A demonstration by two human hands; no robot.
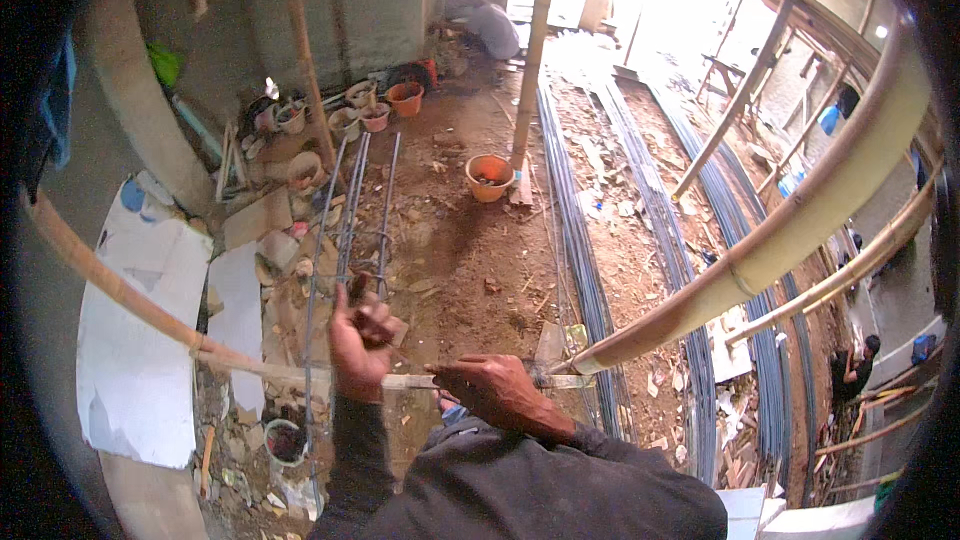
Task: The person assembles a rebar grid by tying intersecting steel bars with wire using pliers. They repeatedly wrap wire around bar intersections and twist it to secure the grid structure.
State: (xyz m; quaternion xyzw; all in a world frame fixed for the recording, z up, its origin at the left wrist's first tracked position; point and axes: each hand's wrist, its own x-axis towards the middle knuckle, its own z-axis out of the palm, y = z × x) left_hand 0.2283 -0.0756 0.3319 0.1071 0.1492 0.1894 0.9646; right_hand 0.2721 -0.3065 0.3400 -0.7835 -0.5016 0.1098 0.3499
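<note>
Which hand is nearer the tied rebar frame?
Left. The left hand is close by the rebar frame, just below its middle bars in the picture; the right hand sits farther off, to the frame's right.

Dark top [560, 490], long sleeves [358, 450], bare hands [490, 395]

I can't read any words, numbers or signs here.
</note>
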